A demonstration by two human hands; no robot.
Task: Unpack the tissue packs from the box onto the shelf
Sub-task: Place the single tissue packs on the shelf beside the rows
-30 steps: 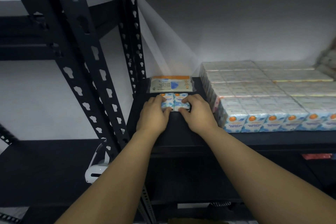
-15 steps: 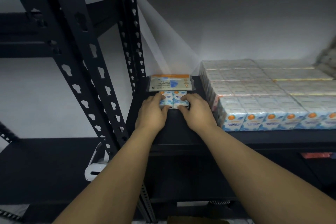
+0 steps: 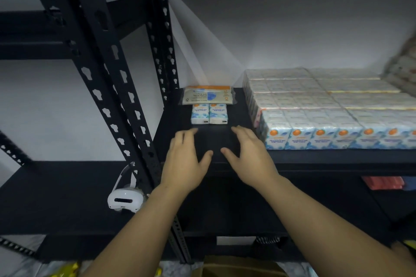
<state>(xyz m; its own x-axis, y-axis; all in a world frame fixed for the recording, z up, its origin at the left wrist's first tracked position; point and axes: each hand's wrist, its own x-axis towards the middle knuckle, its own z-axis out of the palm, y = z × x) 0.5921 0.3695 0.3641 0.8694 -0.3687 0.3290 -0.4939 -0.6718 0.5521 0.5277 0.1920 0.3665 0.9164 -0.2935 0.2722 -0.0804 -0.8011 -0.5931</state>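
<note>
Two small blue-and-white tissue packs [image 3: 209,113] lie side by side on the black shelf [image 3: 211,141], just in front of a flat pack of facial tissue [image 3: 207,95]. My left hand [image 3: 186,159] and my right hand [image 3: 249,155] hover over the shelf a little in front of the two packs, fingers spread, holding nothing. A large block of wrapped mini tissue packs [image 3: 333,108] fills the shelf to the right. The brown top edge of the box [image 3: 238,266] shows at the bottom of the view.
Black perforated uprights [image 3: 108,69] stand to the left of the shelf. A white headset [image 3: 125,200] hangs on the rack's lower left. A red pack [image 3: 382,182] lies on the lower shelf at right. Yellow items [image 3: 67,270] lie on the floor.
Both hands have let go of the two small tissue packs and drawn back toward me, fingers now spread. The packs stay on the shelf in front of the flat facial tissue pack.
</note>
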